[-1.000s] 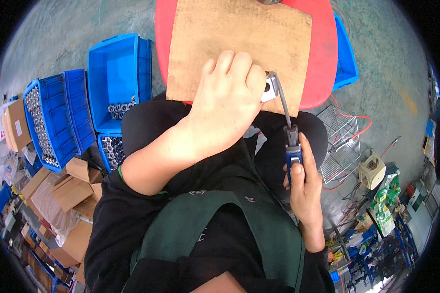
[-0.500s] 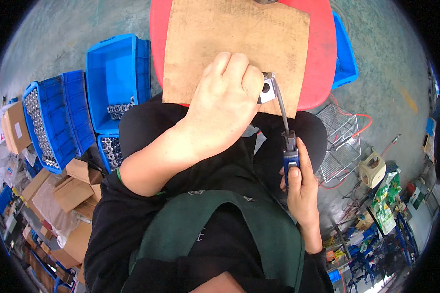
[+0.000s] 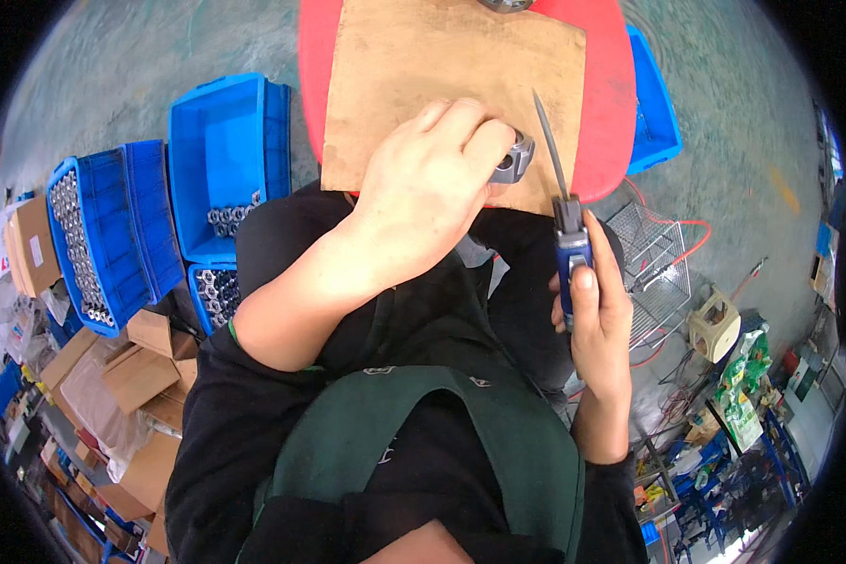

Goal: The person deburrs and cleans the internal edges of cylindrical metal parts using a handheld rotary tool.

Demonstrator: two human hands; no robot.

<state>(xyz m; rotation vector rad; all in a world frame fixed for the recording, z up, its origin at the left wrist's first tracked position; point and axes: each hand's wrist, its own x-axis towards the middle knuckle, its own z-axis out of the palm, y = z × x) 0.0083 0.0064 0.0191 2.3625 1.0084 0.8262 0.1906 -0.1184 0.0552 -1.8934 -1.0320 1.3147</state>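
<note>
My left hand (image 3: 428,174) reaches over the brown board (image 3: 442,56), fingers closed round a small grey metal part (image 3: 515,162). A rounded end with a hole juts out past the fingertips; the rest of the part is hidden by the hand. My right hand (image 3: 603,315) is wrapped round the dark blue body of a hand-held filing tool (image 3: 573,252). Its long, tapered steel file points away from me, tip over the board. A gap separates the file from the metal part.
Under the board is a red stool (image 3: 613,103). Another dark metal object (image 3: 508,4) lies at the board's far edge. Blue crates (image 3: 277,141) stand left, some holding metal parts. A blue bin (image 3: 663,103), wire basket (image 3: 658,254) and beige plastic stool (image 3: 714,324) stand right.
The file has come away from the metal part; my right hand has moved it slightly farther out and to the right. The part has turned in my left hand.
</note>
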